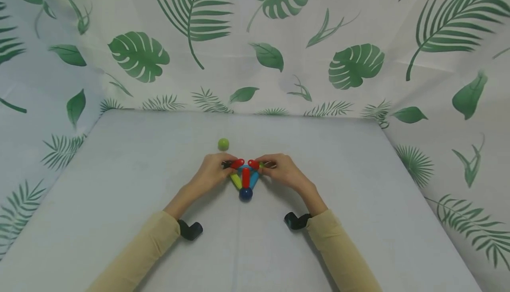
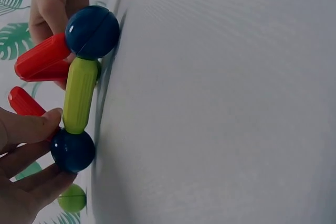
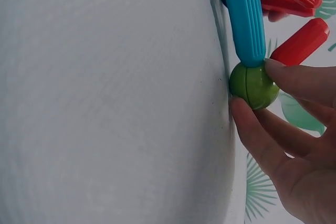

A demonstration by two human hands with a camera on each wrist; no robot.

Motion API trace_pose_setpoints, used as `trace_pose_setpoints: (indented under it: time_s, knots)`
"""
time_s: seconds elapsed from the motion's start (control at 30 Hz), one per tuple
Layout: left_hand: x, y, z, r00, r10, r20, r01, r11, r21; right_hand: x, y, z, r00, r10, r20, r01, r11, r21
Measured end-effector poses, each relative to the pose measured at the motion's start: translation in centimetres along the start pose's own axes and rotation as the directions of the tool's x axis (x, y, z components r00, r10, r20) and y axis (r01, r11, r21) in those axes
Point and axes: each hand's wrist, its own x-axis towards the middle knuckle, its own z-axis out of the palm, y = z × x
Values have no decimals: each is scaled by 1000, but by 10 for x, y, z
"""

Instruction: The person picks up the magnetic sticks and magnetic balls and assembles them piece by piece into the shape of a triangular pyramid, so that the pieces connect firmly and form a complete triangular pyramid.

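Observation:
A triangle of ball-and-stick toy pieces lies on the table, a dark blue ball [image 1: 245, 194] at its near corner. From that ball a yellow-green rod [image 2: 80, 95] runs to the left corner and a light blue rod [image 3: 247, 22] to the right corner. Another blue rod [image 1: 244, 167] spans the back. My left hand [image 1: 211, 170] holds the left corner's dark blue ball [image 2: 73, 149] between thumb and fingers. With thumb and fingertips, my right hand [image 1: 283, 171] grips the right corner's green ball [image 3: 254, 86]. Red rods [image 1: 246, 178] slant up from all three balls.
A loose light green ball [image 1: 223, 144] sits on the white table [image 1: 131, 172] beyond my left hand. Leaf-patterned cloth [image 1: 296, 66] rises behind the table and along both sides. Dark wrist devices [image 1: 191, 231] stick out inward from both sleeves.

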Motion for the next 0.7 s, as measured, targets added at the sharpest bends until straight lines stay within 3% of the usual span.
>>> trace_pose_setpoints:
  time_s: [0.2,0.4,0.7]
  knots:
    - [-4,-3,-2,999,31,-10,-31,999,8,1,-3,0,1000,21,5,-21,1000,-6]
    - [-6,-6,-4,997,78,24,-79,996,38,1,-5,-3,999,34,29,-34,999,-2]
    - [-6,-13,-5,996,87,34,-88,996,22,8,-10,-10,998,-11,58,12,1000,-21]
